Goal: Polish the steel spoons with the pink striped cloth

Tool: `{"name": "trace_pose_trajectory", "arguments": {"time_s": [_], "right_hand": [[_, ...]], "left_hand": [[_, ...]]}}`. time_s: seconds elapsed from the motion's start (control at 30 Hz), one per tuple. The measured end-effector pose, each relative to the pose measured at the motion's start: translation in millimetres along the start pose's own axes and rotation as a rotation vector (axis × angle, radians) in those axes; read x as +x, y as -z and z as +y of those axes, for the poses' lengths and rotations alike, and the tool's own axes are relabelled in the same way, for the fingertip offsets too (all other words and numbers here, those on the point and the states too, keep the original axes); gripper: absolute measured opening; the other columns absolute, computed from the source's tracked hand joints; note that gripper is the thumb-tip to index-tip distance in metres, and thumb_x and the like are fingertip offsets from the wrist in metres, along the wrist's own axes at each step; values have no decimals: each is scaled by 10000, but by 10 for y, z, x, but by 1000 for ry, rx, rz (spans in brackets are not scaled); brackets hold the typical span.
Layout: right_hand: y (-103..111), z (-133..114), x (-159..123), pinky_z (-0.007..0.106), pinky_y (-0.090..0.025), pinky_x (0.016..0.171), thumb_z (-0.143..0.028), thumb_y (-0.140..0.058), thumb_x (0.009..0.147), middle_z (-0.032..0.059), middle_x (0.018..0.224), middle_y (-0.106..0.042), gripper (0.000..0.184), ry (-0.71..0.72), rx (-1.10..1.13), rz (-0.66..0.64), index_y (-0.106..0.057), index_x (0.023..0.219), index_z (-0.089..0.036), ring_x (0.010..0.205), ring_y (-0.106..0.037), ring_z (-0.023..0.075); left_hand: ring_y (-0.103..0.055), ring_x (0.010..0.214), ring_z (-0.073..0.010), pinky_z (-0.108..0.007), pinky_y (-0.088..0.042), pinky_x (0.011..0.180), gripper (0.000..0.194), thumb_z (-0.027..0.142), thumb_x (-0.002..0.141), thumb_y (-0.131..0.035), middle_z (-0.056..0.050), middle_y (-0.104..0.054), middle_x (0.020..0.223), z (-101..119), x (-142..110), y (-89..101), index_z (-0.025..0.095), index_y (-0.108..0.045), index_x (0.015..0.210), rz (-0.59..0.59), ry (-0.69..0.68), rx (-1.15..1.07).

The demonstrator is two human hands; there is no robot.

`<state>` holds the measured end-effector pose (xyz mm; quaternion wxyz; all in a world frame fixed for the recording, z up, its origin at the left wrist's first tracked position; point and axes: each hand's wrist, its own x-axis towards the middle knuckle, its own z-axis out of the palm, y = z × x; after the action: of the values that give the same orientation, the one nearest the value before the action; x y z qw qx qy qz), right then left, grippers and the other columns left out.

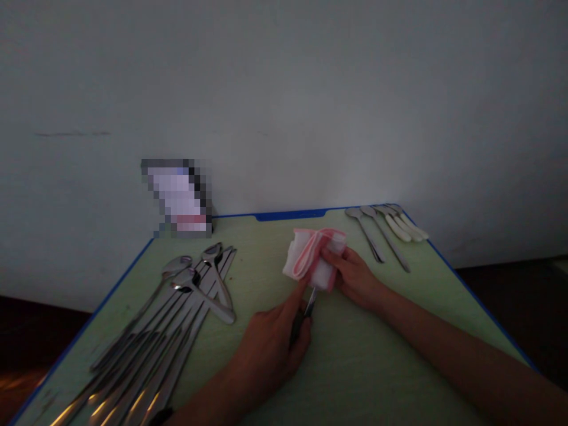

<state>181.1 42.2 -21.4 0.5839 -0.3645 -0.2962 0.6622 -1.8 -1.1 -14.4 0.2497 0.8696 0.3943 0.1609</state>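
Note:
My left hand (268, 346) is closed around the dark handle of a metal-necked utensil (298, 324), index finger stretched along it toward the cloth. The far end of this utensil is hidden under a folded white cloth with pink edges (306, 260), so its kind does not show. My right hand (357, 277) pinches that cloth from the right, thumb on top, over the utensil's end. Both hands are above the middle of a pale green table (377, 355). To the left of my left hand lies a pile of long flat metal cutlery (173, 325), with several spoons (213, 254) on and beside it.
At the far right corner, metal spoons (384, 234) lie beside several white-handled utensils (402, 228). A blurred-out upright device (175, 198) leans near the far left corner. A grey wall (284, 106) rises behind the table's blue edge (290, 215).

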Motion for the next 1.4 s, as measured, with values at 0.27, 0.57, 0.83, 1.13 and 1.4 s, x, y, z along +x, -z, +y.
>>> {"name": "trace_pose_trajectory", "arguments": {"time_s": [0.27, 0.57, 0.83, 1.13, 1.4], "right_hand": [[55, 19, -2, 247, -452, 651, -305, -712, 703, 0, 738, -666, 182, 39, -51, -71, -667, 826, -177, 648, -570, 109], [-24, 62, -63, 240, -405, 544, -355, -728, 664, 0, 686, -652, 224, 148, -142, 141, -672, 768, -164, 561, -519, 105], [-39, 21, -24, 267, -439, 626, -306, -709, 655, -5, 720, -659, 188, 63, 29, 144, -663, 781, -175, 623, -549, 124], [32, 58, -7, 239, -412, 607, -273, -699, 686, -15, 685, -642, 142, 65, -3, 26, -667, 773, -165, 606, -525, 102], [43, 70, -15, 274, -461, 719, -289, -739, 662, 18, 850, -686, 226, 77, -37, 62, -677, 844, -171, 712, -589, 127]], "left_hand": [[-651, 833, -162, -282, -514, 747, 557, 186, 912, -392, -51, -657, 1054, -6, 0, 14, 264, -191, 1425, 12, -60, -15], [-663, 797, -179, -290, -518, 710, 571, 202, 926, -380, -42, -676, 1019, -22, -9, 3, 282, -144, 1440, 7, -61, -2], [-662, 727, -166, -284, -516, 669, 642, 201, 915, -414, -1, -678, 937, -46, 17, -39, 291, -51, 1437, 29, 24, -103], [-655, 762, -163, -268, -503, 689, 549, 225, 934, -381, -9, -672, 934, -63, 9, -26, 321, -164, 1429, 28, 8, -72], [-643, 724, -165, -282, -496, 680, 563, 229, 927, -386, -3, -669, 896, -66, 15, -25, 278, -128, 1425, 16, 28, -97]]}}
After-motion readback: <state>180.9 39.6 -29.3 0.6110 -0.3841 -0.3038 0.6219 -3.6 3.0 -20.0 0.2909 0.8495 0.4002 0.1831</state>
